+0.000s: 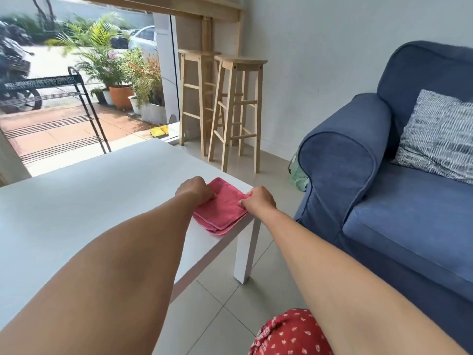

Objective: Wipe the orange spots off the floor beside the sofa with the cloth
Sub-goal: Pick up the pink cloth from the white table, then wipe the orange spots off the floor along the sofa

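1. Folded pink terry cloth [222,207]: lies flat at the near right corner of the white rectangular surface [76,201], one edge just overhanging.
2. Left hand [195,189]: rests on the cloth's left edge, fingers curled down and pinching the fabric.
3. Right hand [259,199]: at the cloth's right edge, fingers closed on a fold of it.
4. Blue fabric sofa [384,201]: right of the surface, across a strip of pale tiled floor [217,316]; striped grey cushion [440,131] on its seat.
5. Two tall wooden stools [235,108]: against the far wall, beside the glass door.
6. Orange spots: none discernible on the visible floor.
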